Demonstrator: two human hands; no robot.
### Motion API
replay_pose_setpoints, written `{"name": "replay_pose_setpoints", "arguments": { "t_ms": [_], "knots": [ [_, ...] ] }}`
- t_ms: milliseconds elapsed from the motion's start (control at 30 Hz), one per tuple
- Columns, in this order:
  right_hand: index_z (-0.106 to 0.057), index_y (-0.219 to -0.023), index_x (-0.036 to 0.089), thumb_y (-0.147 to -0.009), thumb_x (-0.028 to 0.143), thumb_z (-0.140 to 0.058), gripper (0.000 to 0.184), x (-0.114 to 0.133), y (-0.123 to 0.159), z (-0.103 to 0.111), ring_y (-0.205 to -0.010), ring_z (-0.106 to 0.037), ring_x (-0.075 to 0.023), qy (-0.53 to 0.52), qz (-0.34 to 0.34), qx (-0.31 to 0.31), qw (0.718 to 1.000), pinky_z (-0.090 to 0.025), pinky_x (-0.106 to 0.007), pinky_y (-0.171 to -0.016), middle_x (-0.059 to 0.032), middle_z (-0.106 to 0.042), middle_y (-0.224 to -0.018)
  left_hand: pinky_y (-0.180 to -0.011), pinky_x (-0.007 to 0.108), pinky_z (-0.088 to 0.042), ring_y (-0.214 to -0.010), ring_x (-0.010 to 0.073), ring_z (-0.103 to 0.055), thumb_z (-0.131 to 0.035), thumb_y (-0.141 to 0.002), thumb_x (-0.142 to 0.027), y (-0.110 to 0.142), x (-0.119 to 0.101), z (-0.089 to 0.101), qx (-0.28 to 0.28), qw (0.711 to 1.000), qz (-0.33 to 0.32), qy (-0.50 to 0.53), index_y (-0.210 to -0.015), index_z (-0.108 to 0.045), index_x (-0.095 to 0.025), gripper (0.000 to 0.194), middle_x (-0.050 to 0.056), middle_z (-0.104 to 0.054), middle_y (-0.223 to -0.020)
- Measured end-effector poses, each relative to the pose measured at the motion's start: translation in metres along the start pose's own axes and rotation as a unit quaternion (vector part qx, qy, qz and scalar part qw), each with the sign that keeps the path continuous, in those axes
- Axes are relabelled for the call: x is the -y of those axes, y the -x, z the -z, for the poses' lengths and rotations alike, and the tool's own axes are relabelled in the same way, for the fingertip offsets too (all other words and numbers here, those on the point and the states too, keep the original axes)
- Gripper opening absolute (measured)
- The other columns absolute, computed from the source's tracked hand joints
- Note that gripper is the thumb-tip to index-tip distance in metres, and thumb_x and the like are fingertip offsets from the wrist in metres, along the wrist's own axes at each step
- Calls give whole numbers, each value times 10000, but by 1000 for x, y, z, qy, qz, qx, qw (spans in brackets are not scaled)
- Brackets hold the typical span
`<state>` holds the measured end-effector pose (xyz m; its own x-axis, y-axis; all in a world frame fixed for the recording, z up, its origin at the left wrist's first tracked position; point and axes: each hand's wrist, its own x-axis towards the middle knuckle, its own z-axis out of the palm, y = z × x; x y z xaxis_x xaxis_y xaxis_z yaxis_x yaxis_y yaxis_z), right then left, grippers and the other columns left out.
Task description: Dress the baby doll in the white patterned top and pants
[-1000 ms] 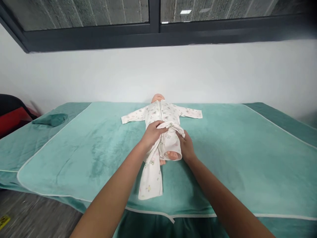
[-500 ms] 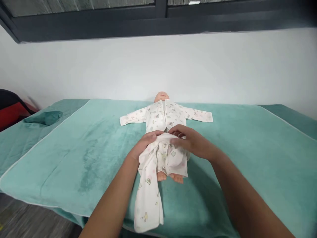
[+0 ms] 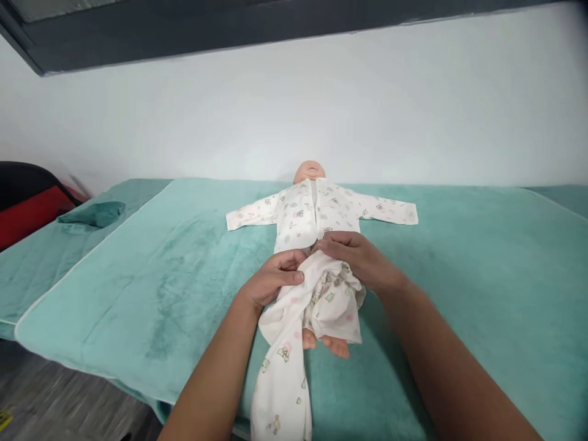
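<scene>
A baby doll [image 3: 310,171] lies on its back on a teal towel [image 3: 459,288], dressed in a white printed top [image 3: 316,211] with sleeves spread out. White printed trousers [image 3: 312,306] are bunched around its hips, and its bare feet [image 3: 328,344] stick out below. My left hand [image 3: 273,278] pinches the trousers' waistband at the doll's left side. My right hand [image 3: 356,257] is closed on the waistband at the other side. One empty trouser leg [image 3: 280,392] trails toward the towel's near edge.
The towel covers a table against a white wall [image 3: 294,110] under a dark window frame. A crumpled dark green cloth [image 3: 94,214] lies at the far left. A red and black object [image 3: 25,205] stands beyond the table's left end. Grey floor shows at bottom left.
Both hands have gone from the doll's thighs up to its waist, drawing the trousers higher. The right hand came from beside the leg over onto the waistband. The camera has tilted down and closer.
</scene>
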<state>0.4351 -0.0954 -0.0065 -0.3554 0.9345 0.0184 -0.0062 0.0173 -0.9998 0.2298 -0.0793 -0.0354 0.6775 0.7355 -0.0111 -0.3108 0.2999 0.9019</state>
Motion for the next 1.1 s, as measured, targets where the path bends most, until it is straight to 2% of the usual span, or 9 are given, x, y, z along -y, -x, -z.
{"name": "replay_pose_setpoints", "arguments": {
  "t_ms": [100, 267, 333, 433, 533, 667, 833, 1000, 1100],
  "knots": [
    [-451, -695, 177, -844, 532, -620, 421, -2, 0, -3, -530, -343, -69, -48, -1, 44, 998, -271, -216, -489, 47, -402, -625, -693, 261, -490, -740, 156, -626, -796, -707, -295, 3, 1, -5, -20, 999, -27, 29, -792, -567, -148, 285, 24, -639, -820],
    [-544, -889, 180, -735, 493, -752, 405, 3, 3, -1, -637, -518, -113, -36, -11, 154, 987, -384, -221, -536, -2, -592, -782, -680, 325, -536, -699, 191, -665, -756, -749, -326, 11, 1, -15, -73, 994, -41, 72, -802, -496, -186, 300, 14, -664, -772],
    [-575, -943, 184, -679, 438, -808, 434, 10, 5, -3, -708, -557, -131, 25, -42, 156, 986, -413, -225, -572, -6, -610, -843, -639, 280, -522, -664, 164, -650, -773, -727, -328, 12, 0, -17, -95, 992, -48, 67, -780, -491, -185, 321, -4, -646, -748],
    [-629, -987, 186, -715, 443, -769, 400, 18, 6, -11, -765, -595, -162, 110, -69, 130, 983, -441, -254, -622, -23, -644, -887, -569, 231, -484, -604, 126, -617, -767, -735, -338, 10, 1, -16, -123, 989, -59, 55, -765, -488, -187, 319, -27, -623, -703],
    [-671, -880, 163, -756, 457, -709, 322, 15, 6, -20, -754, -616, -181, 124, -89, 78, 985, -452, -281, -650, -46, -672, -850, -540, 225, -465, -557, 115, -596, -795, -693, -390, 6, 4, -14, -147, 986, -76, 32, -739, -466, -192, 388, -43, -603, -663],
    [-671, -812, 152, -731, 387, -716, 253, 3, 5, -21, -707, -609, -175, 34, -107, 21, 993, -449, -276, -622, -49, -670, -797, -559, 267, -469, -565, 150, -605, -797, -653, -494, 2, 7, -7, -120, 989, -79, 17, -760, -441, -208, 470, -39, -592, -665],
    [-620, -830, 173, -719, 309, -736, 210, -2, 3, -16, -622, -551, -125, -127, -80, 22, 988, -417, -232, -553, 5, -605, -724, -567, 201, -386, -600, 87, -519, -818, -647, -456, 2, 8, -1, -118, 989, -84, -25, -803, -546, -170, 425, -32, -552, -715],
    [-601, -828, 169, -743, 333, -731, 226, -5, 2, -14, -608, -530, -121, -145, -70, 28, 987, -417, -232, -546, 0, -587, -719, -689, 245, -448, -782, 158, -590, -865, -580, -302, 8, -1, -3, 3, 1000, -16, -9, -1012, -649, -162, 503, 37, -647, -921],
    [-603, -837, 174, -749, 357, -733, 242, -10, 3, -13, -621, -538, -128, -136, -62, 32, 988, -428, -236, -553, -6, -595, -740, -796, 290, -459, -907, 204, -599, -852, -588, -218, 11, -6, -5, 17, 999, 7, -47, -1027, -674, -161, 478, 58, -666, -1013]
  ]
}}
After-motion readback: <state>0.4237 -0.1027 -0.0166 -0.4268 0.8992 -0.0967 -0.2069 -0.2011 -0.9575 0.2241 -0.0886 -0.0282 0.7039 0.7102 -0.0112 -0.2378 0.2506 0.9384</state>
